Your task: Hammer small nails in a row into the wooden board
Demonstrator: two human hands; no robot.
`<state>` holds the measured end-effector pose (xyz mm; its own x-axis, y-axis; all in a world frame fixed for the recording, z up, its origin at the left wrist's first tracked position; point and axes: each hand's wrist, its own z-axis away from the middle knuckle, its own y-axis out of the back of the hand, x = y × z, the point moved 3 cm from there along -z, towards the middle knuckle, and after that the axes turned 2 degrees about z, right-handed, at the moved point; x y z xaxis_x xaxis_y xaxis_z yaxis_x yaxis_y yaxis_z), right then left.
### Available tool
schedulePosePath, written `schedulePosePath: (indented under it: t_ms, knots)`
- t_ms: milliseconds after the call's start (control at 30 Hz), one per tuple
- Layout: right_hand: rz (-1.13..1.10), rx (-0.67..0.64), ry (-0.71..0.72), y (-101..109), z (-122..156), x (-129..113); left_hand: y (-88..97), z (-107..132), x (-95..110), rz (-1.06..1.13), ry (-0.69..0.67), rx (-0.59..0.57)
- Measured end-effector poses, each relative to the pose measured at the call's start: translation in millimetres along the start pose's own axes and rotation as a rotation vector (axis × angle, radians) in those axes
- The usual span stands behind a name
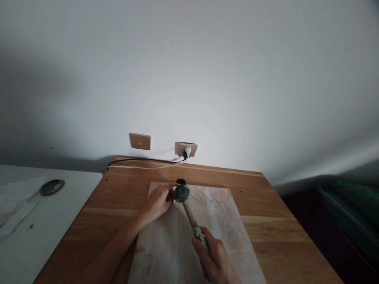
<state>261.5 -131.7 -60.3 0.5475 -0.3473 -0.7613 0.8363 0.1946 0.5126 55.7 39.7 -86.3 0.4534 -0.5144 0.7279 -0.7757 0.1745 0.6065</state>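
Note:
My right hand (217, 258) is wrapped round the pale, worn grip of a hammer (191, 215) with a wooden handle. Its dark, round head (182, 193) hangs over the far left part of a whitish wooden board (177, 240). Just left of that head, my left hand (161, 199) rests at the board's far edge with its fingertips drawn together. Whatever sits between those fingertips is hidden by the hammer head. To the right of the head, several thin nails (211, 199) stand in a row along the far end of the board.
Beneath the board is a brown wooden tabletop (275, 225) against a wall. A white table (68, 213) with a roll of tape (52, 187) adjoins on the left. Black and white cables (145, 167) run to a wall socket (192, 150). At right is a dark green object (349, 209).

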Motion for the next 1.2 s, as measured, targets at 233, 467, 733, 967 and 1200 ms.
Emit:
schedulePosePath:
  t_ms: [233,467,733,967,1200]
  knots:
    - [0.004,0.029,-0.013,0,0,5,1.0,0,1,0.005,-0.002,-0.007]
    - [0.036,0.082,0.01,3,4,6,-1.2,1,-4,-0.007,0.024,-0.013]
    - [0.014,0.051,-0.047,-1,4,7,-2.0,0,-5,0.017,0.045,-0.01]
    - [0.013,0.077,-0.061,18,18,20,4.2,0,1,0.032,-0.027,0.0]
    - [0.059,0.286,-0.067,61,57,65,1.7,4,70,-0.094,-0.264,-0.042]
